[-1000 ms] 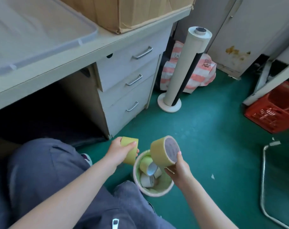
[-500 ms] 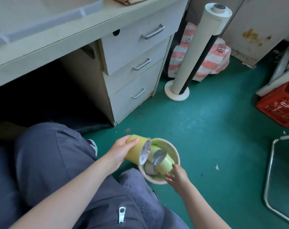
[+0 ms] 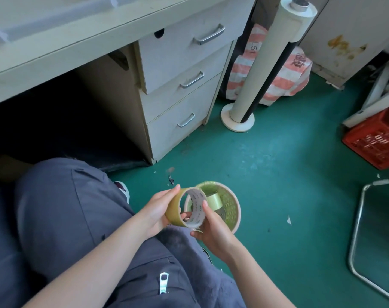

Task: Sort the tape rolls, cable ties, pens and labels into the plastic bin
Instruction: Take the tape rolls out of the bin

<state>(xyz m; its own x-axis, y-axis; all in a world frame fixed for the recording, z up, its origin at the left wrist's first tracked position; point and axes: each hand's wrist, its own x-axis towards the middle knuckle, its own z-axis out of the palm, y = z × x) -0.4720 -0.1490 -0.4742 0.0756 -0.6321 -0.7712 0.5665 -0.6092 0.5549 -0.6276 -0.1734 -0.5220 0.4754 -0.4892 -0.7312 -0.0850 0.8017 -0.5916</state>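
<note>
A yellow tape roll with a white printed core is held on its side just above and left of a small round green basket on the floor. My left hand grips the roll from the left, fingers over its top and thumb under it. My right hand pinches the roll's near rim, one finger lying on the white core. Another yellow tape roll lies inside the basket. A clear plastic bin sits on the desk at the top left, mostly cut off.
A desk with three drawers stands ahead. A white fan column and a striped bag stand behind it, a red crate at the right, a metal chair frame near right. My knees in grey trousers fill the lower left.
My right hand dropped its tape roll into the basket and came up to take hold of the roll in my left hand. The view tilted down and closer.
</note>
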